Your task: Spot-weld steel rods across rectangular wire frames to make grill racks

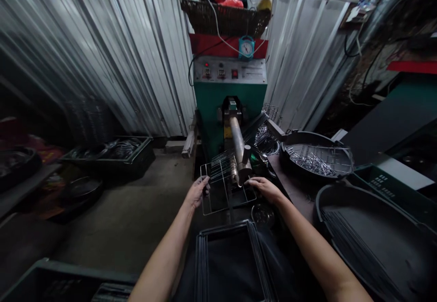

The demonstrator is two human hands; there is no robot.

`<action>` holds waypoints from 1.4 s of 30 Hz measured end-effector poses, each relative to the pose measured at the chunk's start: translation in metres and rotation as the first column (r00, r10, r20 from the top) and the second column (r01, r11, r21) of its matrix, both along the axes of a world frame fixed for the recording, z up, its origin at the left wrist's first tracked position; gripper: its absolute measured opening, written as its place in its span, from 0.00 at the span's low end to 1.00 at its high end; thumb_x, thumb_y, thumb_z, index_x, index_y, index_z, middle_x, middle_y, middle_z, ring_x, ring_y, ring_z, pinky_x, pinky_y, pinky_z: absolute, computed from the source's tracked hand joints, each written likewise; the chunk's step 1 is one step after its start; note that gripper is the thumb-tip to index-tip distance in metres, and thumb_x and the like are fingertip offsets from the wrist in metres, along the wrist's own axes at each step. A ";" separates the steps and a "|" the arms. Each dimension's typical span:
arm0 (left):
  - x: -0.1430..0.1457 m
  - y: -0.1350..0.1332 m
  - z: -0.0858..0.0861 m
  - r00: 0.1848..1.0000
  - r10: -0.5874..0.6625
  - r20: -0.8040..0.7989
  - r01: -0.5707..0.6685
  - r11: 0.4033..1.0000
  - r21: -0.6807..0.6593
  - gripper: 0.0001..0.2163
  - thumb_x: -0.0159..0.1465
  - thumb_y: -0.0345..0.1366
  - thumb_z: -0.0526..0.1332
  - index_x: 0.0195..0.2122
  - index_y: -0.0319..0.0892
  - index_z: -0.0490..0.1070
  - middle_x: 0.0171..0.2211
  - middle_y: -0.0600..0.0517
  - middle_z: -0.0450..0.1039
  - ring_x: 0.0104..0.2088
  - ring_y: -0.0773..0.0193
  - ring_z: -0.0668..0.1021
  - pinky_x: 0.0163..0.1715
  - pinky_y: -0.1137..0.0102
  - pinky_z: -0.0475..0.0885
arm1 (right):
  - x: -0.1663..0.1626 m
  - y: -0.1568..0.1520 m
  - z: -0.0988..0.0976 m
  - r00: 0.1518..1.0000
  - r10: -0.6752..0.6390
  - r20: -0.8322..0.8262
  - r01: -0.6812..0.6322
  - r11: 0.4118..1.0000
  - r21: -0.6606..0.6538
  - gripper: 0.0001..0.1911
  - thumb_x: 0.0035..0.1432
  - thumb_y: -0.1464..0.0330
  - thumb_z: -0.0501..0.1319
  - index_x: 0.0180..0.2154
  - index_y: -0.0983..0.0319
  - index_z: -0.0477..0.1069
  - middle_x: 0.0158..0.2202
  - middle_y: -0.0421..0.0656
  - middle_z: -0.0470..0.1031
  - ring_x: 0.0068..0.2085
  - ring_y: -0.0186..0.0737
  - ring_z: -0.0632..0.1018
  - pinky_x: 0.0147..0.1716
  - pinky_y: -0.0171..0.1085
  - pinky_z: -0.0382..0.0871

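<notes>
A rectangular wire frame (218,204) with several thin cross wires lies under the metal arm (238,143) of a green welding machine (229,99). My left hand (198,191) is closed on the frame's left edge. My right hand (264,187) grips the frame's right side, just below the arm's round head (245,168). A stack of bare wire frames (201,265) rests in front of me, near my lap.
A round tray (317,158) of short metal pieces sits to the right of the machine. A large dark tub (372,234) with long rods is at the near right. Dark crates (112,154) of wire parts stand on the floor at left. Corrugated metal walls stand behind.
</notes>
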State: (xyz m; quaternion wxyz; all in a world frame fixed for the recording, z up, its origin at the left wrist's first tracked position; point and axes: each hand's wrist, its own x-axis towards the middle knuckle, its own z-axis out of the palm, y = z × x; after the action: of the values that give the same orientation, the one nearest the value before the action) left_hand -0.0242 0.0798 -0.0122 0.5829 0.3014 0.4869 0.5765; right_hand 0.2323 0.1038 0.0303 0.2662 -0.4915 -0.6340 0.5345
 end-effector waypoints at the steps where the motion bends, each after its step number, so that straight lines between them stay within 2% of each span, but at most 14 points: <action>1: 0.004 -0.001 -0.007 1.000 -0.001 0.008 0.001 1.000 0.004 0.18 0.45 0.45 0.64 0.32 0.40 0.62 0.14 0.61 0.62 0.12 0.76 0.62 0.12 0.80 0.58 | 0.003 -0.003 -0.006 1.000 -0.018 0.018 0.018 0.999 0.040 0.17 0.50 0.59 0.55 0.35 0.65 0.72 0.20 0.36 0.64 0.18 0.26 0.62 0.13 0.25 0.52; 3: 0.008 0.000 -0.018 1.000 -0.007 -0.006 0.008 1.000 0.026 0.18 0.46 0.46 0.63 0.33 0.40 0.63 0.14 0.61 0.62 0.12 0.76 0.62 0.14 0.79 0.60 | 0.009 -0.006 -0.019 0.996 -0.026 0.082 0.020 0.996 0.082 0.17 0.51 0.59 0.55 0.35 0.65 0.72 0.21 0.38 0.66 0.19 0.27 0.64 0.15 0.26 0.54; 6: 0.010 0.004 -0.033 0.986 0.000 -0.165 -0.007 0.999 -0.043 0.20 0.48 0.46 0.62 0.37 0.38 0.65 0.18 0.57 0.66 0.17 0.73 0.68 0.19 0.76 0.64 | 0.017 -0.004 -0.041 0.966 -0.114 0.233 0.083 0.987 0.139 0.17 0.53 0.60 0.52 0.38 0.64 0.72 0.25 0.41 0.71 0.25 0.34 0.71 0.20 0.30 0.62; 8: 0.008 0.004 -0.043 0.957 0.043 -0.285 -0.082 0.989 -0.125 0.23 0.48 0.44 0.62 0.43 0.37 0.65 0.25 0.50 0.71 0.24 0.68 0.72 0.23 0.74 0.66 | 0.020 -0.006 -0.059 0.927 -0.219 0.305 0.157 0.964 0.216 0.16 0.53 0.64 0.54 0.41 0.64 0.71 0.34 0.46 0.74 0.36 0.40 0.73 0.31 0.34 0.66; 10: 0.004 -0.002 -0.054 0.933 0.098 -0.347 -0.164 0.972 -0.168 0.27 0.50 0.42 0.61 0.49 0.35 0.60 0.34 0.44 0.71 0.31 0.65 0.74 0.27 0.73 0.66 | 0.023 -0.016 -0.079 0.906 -0.268 0.328 0.192 0.950 0.247 0.16 0.49 0.69 0.57 0.42 0.65 0.70 0.41 0.48 0.72 0.45 0.44 0.71 0.41 0.38 0.64; 12: 0.000 -0.016 -0.066 0.920 0.118 -0.373 -0.199 0.962 -0.185 0.28 0.52 0.43 0.58 0.52 0.34 0.56 0.41 0.39 0.69 0.35 0.62 0.74 0.30 0.71 0.67 | 0.027 -0.033 -0.101 0.909 -0.250 0.334 0.182 0.958 0.224 0.16 0.46 0.70 0.58 0.41 0.65 0.71 0.41 0.49 0.73 0.45 0.46 0.71 0.44 0.39 0.63; 17: -0.005 -0.072 -0.098 0.924 -0.069 -0.376 -0.020 0.974 -0.226 0.28 0.50 0.49 0.58 0.47 0.33 0.64 0.36 0.40 0.73 0.35 0.59 0.75 0.35 0.66 0.69 | 0.043 -0.082 -0.137 0.929 -0.244 0.279 0.198 0.963 0.183 0.16 0.50 0.66 0.55 0.40 0.65 0.71 0.41 0.47 0.73 0.44 0.43 0.72 0.45 0.38 0.62; 20: 0.002 -0.103 -0.108 0.904 -0.056 -0.423 -0.010 0.988 -0.153 0.26 0.49 0.49 0.59 0.43 0.35 0.68 0.40 0.42 0.73 0.42 0.57 0.74 0.43 0.65 0.66 | 0.042 -0.090 -0.137 0.941 -0.241 0.236 0.197 0.961 0.195 0.18 0.52 0.62 0.53 0.41 0.65 0.71 0.42 0.47 0.73 0.45 0.43 0.72 0.45 0.37 0.62; 23: 0.016 -0.119 -0.107 0.892 0.030 -0.450 -0.068 0.995 -0.068 0.23 0.49 0.48 0.59 0.43 0.37 0.69 0.44 0.44 0.71 0.46 0.56 0.71 0.47 0.65 0.64 | 0.026 -0.085 -0.125 0.944 -0.132 0.304 0.065 0.973 0.219 0.20 0.50 0.60 0.55 0.44 0.63 0.69 0.45 0.47 0.71 0.47 0.43 0.70 0.46 0.38 0.61; 27: 0.027 -0.124 -0.105 0.921 0.043 -0.386 -0.061 0.997 -0.035 0.24 0.51 0.46 0.59 0.46 0.37 0.66 0.44 0.42 0.71 0.45 0.56 0.72 0.46 0.65 0.65 | 0.001 -0.078 -0.113 0.850 0.111 0.515 -0.226 0.960 0.166 0.27 0.44 0.61 0.62 0.47 0.62 0.67 0.45 0.46 0.71 0.45 0.43 0.71 0.43 0.37 0.63; 31: 0.028 -0.129 -0.113 0.887 0.035 -0.461 -0.022 0.999 0.034 0.24 0.48 0.43 0.62 0.45 0.36 0.67 0.44 0.43 0.71 0.46 0.56 0.72 0.47 0.65 0.64 | -0.008 -0.084 -0.112 0.764 0.131 0.632 -0.317 0.929 0.191 0.27 0.36 0.67 0.66 0.44 0.60 0.68 0.43 0.45 0.71 0.44 0.44 0.71 0.41 0.35 0.62; 33: 0.029 -0.132 -0.116 0.832 0.039 -0.553 0.005 0.997 0.079 0.23 0.47 0.41 0.62 0.44 0.37 0.68 0.44 0.44 0.71 0.45 0.56 0.72 0.47 0.64 0.64 | -0.011 -0.090 -0.113 0.710 0.106 0.696 -0.343 0.916 0.210 0.25 0.37 0.70 0.65 0.42 0.61 0.68 0.42 0.46 0.71 0.42 0.44 0.72 0.39 0.35 0.62; 37: 0.035 -0.133 -0.118 0.640 0.039 -0.768 0.132 0.978 0.160 0.18 0.46 0.32 0.58 0.41 0.38 0.70 0.41 0.46 0.72 0.43 0.58 0.72 0.46 0.63 0.64 | -0.019 -0.099 -0.111 0.598 0.010 0.801 -0.360 0.897 0.258 0.14 0.44 0.74 0.58 0.38 0.64 0.69 0.37 0.51 0.73 0.39 0.46 0.73 0.38 0.41 0.61; 42: 0.037 -0.135 -0.119 0.407 -0.005 -0.913 0.222 0.971 0.094 0.16 0.48 0.30 0.54 0.39 0.36 0.70 0.40 0.44 0.72 0.43 0.57 0.73 0.46 0.64 0.65 | -0.023 -0.116 -0.110 0.537 -0.063 0.841 -0.416 0.848 0.329 0.07 0.48 0.75 0.55 0.32 0.64 0.69 0.32 0.50 0.74 0.38 0.46 0.73 0.45 0.48 0.54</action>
State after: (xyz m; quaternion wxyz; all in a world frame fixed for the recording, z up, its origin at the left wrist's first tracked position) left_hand 0.0128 -0.0549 -0.1312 0.2315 0.6541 0.6418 0.3265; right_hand 0.2089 -0.0125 -0.0795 -0.0055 -0.5286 -0.8447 0.0840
